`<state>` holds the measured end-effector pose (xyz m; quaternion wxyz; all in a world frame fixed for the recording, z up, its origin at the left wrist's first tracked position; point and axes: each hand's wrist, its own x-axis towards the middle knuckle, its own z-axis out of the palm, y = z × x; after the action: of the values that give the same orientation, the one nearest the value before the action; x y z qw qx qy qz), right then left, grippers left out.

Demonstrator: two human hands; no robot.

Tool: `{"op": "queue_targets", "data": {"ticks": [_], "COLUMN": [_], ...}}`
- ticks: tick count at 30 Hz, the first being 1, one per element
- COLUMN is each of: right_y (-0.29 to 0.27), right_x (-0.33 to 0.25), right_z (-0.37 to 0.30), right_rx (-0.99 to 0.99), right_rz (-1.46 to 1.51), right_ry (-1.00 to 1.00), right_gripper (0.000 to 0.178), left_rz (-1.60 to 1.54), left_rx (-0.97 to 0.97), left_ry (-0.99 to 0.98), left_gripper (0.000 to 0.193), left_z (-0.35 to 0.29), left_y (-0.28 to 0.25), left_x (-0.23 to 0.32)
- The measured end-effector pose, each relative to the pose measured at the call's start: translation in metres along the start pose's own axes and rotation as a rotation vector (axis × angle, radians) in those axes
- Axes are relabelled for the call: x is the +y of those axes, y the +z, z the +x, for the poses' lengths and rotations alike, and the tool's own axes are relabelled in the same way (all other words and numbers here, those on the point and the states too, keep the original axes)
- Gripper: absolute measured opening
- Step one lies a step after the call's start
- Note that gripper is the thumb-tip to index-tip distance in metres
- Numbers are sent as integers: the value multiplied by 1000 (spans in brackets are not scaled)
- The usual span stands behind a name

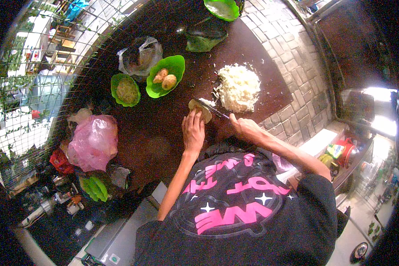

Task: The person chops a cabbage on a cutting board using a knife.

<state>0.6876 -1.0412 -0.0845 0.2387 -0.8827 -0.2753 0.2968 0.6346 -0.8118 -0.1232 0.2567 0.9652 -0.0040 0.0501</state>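
Note:
On the dark brown table, my left hand (193,128) presses its fingers over a pale tan, roundish piece of vegetable (205,114), whose kind I cannot tell. My right hand (244,127) grips a knife (215,110) by its handle. The blade points away to the left and lies against the far right side of the piece. Just past the blade is a small heap of white shreds (207,102). A large mound of white shredded vegetable (239,88) sits to the right, with loose bits scattered around it.
A green leaf-shaped bowl (180,64) holds two brownish roundish pieces; another bowl (114,84) beside it has pale brown contents. A clear plastic bag (142,57) lies behind them. One more green bowl (232,17) stands at the far edge. Pink plastic bag (93,142) at left; wire mesh (35,80) beyond.

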Motion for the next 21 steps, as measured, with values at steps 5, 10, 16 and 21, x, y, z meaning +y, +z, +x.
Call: {"op": "queue_targets", "data": {"ticks": [5, 10, 16, 21], "right_y": [23, 15, 14, 22], "right_x": [8, -9, -18, -20], "right_z": [6, 12, 19, 21], "right_rx": [64, 91, 30, 31], "right_rz": [-99, -28, 31, 97], "right_ry": [-12, 12, 34, 55], "right_gripper": [38, 16, 13, 14], "left_rz": [14, 53, 81, 48], "left_rx": [-3, -14, -28, -30], "left_ry": [-4, -18, -37, -24], "left_gripper": [29, 30, 32, 32], "left_z": [2, 1, -3, 3], "left_y": [3, 1, -1, 0], "left_x": [-1, 1, 1, 4]}}
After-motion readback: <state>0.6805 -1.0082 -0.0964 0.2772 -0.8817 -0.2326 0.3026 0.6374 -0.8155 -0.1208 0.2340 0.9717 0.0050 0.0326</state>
